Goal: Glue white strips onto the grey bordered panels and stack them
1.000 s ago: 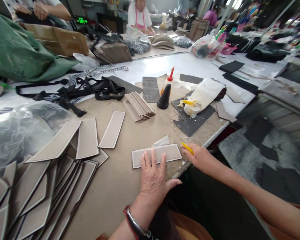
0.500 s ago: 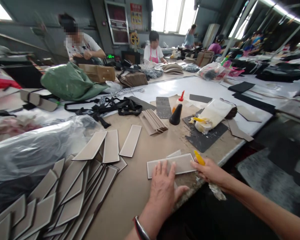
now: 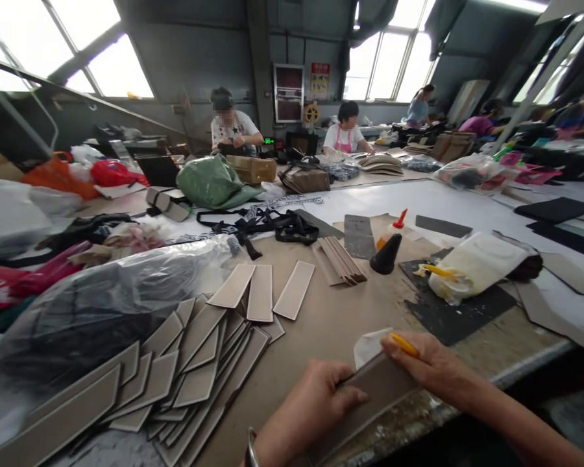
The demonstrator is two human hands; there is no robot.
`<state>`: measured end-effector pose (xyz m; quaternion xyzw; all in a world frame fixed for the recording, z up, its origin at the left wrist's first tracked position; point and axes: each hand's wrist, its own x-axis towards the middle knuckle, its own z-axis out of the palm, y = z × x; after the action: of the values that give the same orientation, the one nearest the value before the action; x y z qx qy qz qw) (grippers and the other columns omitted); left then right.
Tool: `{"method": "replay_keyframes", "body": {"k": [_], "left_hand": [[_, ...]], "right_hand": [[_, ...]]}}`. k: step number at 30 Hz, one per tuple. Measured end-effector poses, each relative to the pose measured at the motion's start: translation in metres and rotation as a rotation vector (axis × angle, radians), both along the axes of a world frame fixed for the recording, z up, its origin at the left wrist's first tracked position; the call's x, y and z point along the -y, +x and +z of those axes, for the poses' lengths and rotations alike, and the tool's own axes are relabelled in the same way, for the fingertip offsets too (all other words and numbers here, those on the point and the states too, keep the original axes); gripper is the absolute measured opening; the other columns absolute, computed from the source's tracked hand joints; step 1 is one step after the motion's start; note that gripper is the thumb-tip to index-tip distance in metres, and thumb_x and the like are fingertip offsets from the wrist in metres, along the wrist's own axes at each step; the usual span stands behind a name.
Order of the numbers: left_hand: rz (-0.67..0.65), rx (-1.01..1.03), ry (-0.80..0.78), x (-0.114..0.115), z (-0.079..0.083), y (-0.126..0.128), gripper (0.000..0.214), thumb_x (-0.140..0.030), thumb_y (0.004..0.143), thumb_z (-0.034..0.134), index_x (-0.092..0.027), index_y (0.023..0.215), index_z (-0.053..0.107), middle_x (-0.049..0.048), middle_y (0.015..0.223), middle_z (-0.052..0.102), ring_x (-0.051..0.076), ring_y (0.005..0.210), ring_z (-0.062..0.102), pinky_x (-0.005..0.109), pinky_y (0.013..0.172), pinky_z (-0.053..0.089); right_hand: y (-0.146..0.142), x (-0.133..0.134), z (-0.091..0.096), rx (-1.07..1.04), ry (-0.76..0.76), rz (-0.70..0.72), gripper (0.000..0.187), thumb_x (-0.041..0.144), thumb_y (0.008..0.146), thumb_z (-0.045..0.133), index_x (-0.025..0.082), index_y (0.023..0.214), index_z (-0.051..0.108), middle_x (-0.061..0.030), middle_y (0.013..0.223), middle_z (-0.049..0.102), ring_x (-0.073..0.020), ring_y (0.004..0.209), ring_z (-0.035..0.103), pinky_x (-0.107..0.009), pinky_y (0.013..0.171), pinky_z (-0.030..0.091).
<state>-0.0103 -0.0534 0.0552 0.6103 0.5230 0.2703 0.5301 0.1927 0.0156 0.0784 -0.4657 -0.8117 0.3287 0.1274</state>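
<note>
My left hand (image 3: 316,402) grips the near end of a long grey-brown rectangular panel (image 3: 370,395), lifted at a tilt off the brown work surface (image 3: 331,324). My right hand (image 3: 423,366) holds the panel's far end and also pinches a small yellow tool (image 3: 403,344). A scrap of white paper (image 3: 370,345) sticks up behind the panel. Spread to the left are several similar panels (image 3: 194,363), overlapping in a fan.
A black cone (image 3: 386,254), an orange-capped glue bottle (image 3: 394,227) and a white bag with yellow glue (image 3: 472,266) on a black mat stand ahead. A clear plastic bag (image 3: 102,298) lies left. Black straps (image 3: 267,227) lie farther back. Other people work at the far table end.
The view has tilted up. The panel lay flat under my left palm; now both hands hold it raised and tilted, my left fingers curled round its edge.
</note>
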Motion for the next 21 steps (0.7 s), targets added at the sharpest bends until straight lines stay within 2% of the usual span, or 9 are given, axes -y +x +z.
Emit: {"method": "replay_keyframes", "body": {"k": [3,6,10,13,16,21], "left_hand": [[0.038,-0.002,-0.032,0.006,-0.001,-0.005,0.025,-0.034,0.071,0.058,-0.016,0.057,0.046,-0.0074,0.053,0.038,0.007,0.052,0.036,0.020,0.045,0.023],[0.099,0.023,-0.061,0.007,0.003,-0.011,0.024,-0.034,0.070,0.057,-0.016,0.057,0.046,-0.0068,0.054,0.037,0.007,0.052,0.035,0.020,0.045,0.022],[0.114,0.104,-0.121,0.001,0.006,-0.016,0.026,-0.037,0.068,0.058,-0.016,0.057,0.048,-0.0068,0.051,0.034,0.007,0.049,0.031,0.021,0.044,0.021],[0.206,0.175,-0.144,-0.005,0.008,-0.023,0.032,-0.045,0.066,0.059,-0.015,0.060,0.052,-0.0058,0.053,0.042,0.007,0.049,0.035,0.020,0.044,0.025],[0.371,0.196,-0.109,-0.018,0.014,-0.035,0.038,-0.052,0.066,0.060,-0.015,0.071,0.057,-0.0020,0.062,0.057,0.012,0.056,0.050,0.021,0.051,0.038],[0.451,0.036,-0.134,-0.069,0.025,-0.063,0.040,-0.050,0.070,0.057,-0.015,0.090,0.060,0.0021,0.065,0.066,0.020,0.058,0.061,0.028,0.053,0.047]], "right_hand": [[-0.014,-0.006,-0.005,0.078,0.153,0.059,0.047,0.053,0.089,0.028,0.021,0.059,0.044,0.0003,0.056,0.050,-0.0133,0.053,0.045,-0.026,0.053,0.033],[-0.023,-0.008,-0.011,0.117,0.278,0.056,0.043,0.051,0.089,0.029,0.022,0.061,0.043,-0.0011,0.058,0.051,-0.0144,0.053,0.046,-0.027,0.053,0.032],[-0.020,-0.010,-0.018,0.084,0.360,0.034,0.037,0.046,0.090,0.030,0.023,0.064,0.041,-0.0027,0.062,0.053,-0.0161,0.056,0.047,-0.028,0.056,0.033],[-0.005,-0.013,-0.023,0.058,0.336,-0.032,0.038,0.049,0.090,0.030,0.023,0.064,0.040,-0.0030,0.061,0.052,-0.0168,0.057,0.046,-0.029,0.057,0.034],[0.019,-0.018,-0.021,0.015,0.320,-0.174,0.043,0.057,0.087,0.032,0.024,0.061,0.039,-0.0019,0.058,0.049,-0.0164,0.054,0.043,-0.030,0.057,0.035],[0.075,-0.037,0.001,0.010,0.309,-0.453,0.048,0.060,0.086,0.026,0.023,0.066,0.048,-0.0032,0.063,0.053,-0.0190,0.059,0.050,-0.031,0.059,0.039]]}}
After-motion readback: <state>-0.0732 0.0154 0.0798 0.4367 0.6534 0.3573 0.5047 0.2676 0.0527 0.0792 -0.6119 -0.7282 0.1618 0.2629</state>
